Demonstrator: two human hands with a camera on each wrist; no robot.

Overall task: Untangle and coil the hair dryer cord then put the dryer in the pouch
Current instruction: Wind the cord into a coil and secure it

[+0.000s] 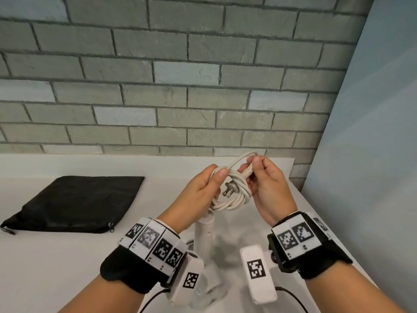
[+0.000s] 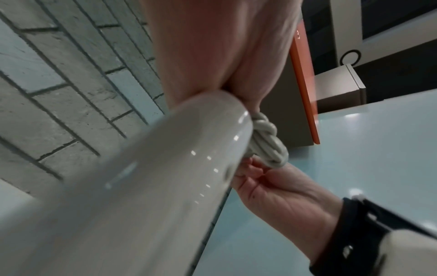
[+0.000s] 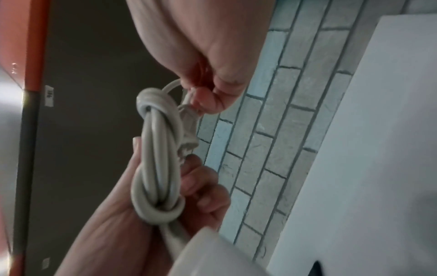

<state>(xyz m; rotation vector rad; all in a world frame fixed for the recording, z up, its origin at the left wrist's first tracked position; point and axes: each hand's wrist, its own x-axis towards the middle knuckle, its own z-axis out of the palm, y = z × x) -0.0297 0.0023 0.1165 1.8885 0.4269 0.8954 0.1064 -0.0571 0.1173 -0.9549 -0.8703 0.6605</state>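
The cord [image 1: 230, 195] is held above the worktop [image 1: 67, 256] as a bundle of several loops, with one strand wrapped around the bundle at each end. The left hand [image 1: 200, 193] grips the bundle, thumb on top and fingers [image 3: 203, 186] curled beneath it. The right hand [image 1: 268, 188] pinches the strand just behind the plug [image 1: 231, 189] between thumb and fingers, and the plug points down into the middle of the loops. The hair dryer [image 1: 204, 236] hangs below the hands, its handle upright; whether its lower end touches the worktop cannot be told. The pouch [image 1: 74, 204] lies flat to the left, well apart from the hands. The cord appears springy and smooth, so the loops are likely to open if the grip slackens; hold across all strands. The dryer body looks glossy, rigid and probably slippery; take it by the handle, with the coil pressed against it. The pouch is limp fabric and its mouth probably needs holding open.
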